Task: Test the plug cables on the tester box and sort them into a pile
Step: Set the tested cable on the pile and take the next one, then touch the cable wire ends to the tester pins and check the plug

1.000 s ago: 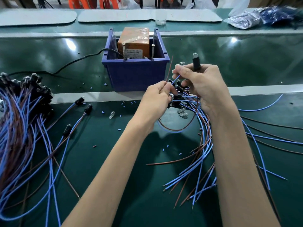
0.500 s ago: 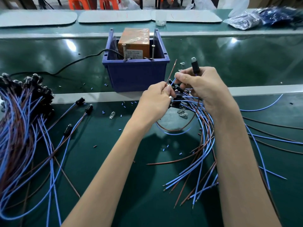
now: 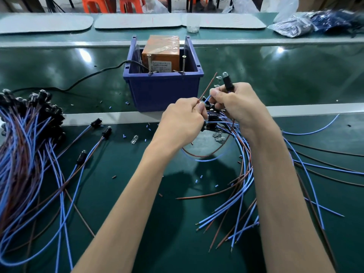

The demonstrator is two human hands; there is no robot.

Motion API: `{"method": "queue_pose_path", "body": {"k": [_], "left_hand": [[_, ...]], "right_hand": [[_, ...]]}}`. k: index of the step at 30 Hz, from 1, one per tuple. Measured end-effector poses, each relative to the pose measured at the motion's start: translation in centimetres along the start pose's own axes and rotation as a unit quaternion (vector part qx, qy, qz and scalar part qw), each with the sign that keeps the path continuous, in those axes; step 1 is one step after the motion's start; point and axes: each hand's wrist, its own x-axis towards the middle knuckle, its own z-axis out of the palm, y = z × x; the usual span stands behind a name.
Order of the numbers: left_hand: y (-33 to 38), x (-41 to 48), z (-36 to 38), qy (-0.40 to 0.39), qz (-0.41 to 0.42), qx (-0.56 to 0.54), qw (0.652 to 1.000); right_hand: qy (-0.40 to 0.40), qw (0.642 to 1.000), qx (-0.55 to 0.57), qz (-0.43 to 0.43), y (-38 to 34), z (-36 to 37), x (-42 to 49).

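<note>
Blue bin holds the orange tester box

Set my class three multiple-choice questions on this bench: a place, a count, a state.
1. Where is the orange tester box? A in the blue bin B on a grey mat C on a stool
2. How many upright screws stand at the bin's front? A none B two C five
3. What is the right hand doing? A lying flat B gripping a black plug C holding a cup
Key: 1A, bin walls surround it; 2B, two screw heads show; 3B, the plug sticks up above its fingers.
</note>
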Motion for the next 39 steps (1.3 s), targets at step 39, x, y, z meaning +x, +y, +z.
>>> {"method": "queue_pose_path", "body": {"k": [39], "left_hand": [[1.0, -0.6, -2.8, -0.023, -0.018, 0.166, 0.986]], "right_hand": [[-0.006, 0.990, 0.144, -0.010, -0.7, 0.0, -0.4]]}}
